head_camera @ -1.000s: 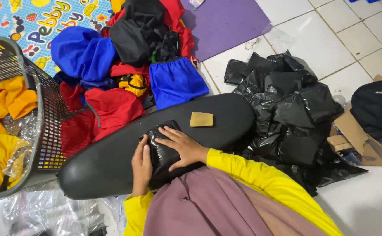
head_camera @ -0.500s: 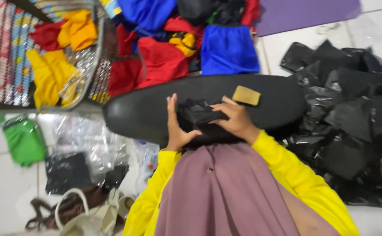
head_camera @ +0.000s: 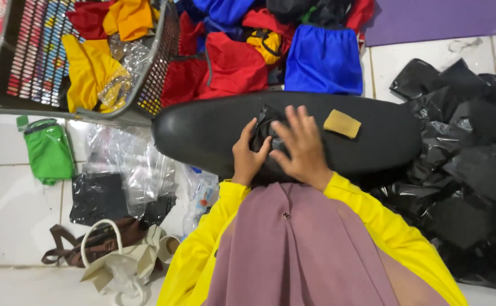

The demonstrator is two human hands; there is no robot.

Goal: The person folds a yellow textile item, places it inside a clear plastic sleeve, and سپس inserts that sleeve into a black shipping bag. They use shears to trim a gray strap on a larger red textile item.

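Observation:
A small black plastic packet [head_camera: 267, 127] lies on a long black padded cushion [head_camera: 202, 133] across my lap. My left hand [head_camera: 248, 158] grips the packet's near left edge with curled fingers. My right hand [head_camera: 302, 144] presses flat on top of it, fingers spread. A little to the right of my right hand, a small tan pad [head_camera: 342, 123] rests on the cushion, apart from both hands.
A grey mesh basket [head_camera: 157, 73] with yellow and red clothes stands at the upper left. Red and blue garments [head_camera: 321, 62] are heaped beyond the cushion. Black plastic bags [head_camera: 475, 158] pile up on the right. Clear bags [head_camera: 140, 170], a green pouch [head_camera: 46, 150] and a cream bag [head_camera: 123, 263] lie left.
The view has swung left and lower, bringing the basket and floor items into sight. Both hands stay on the black packet; my right hand now lies flatter over it.

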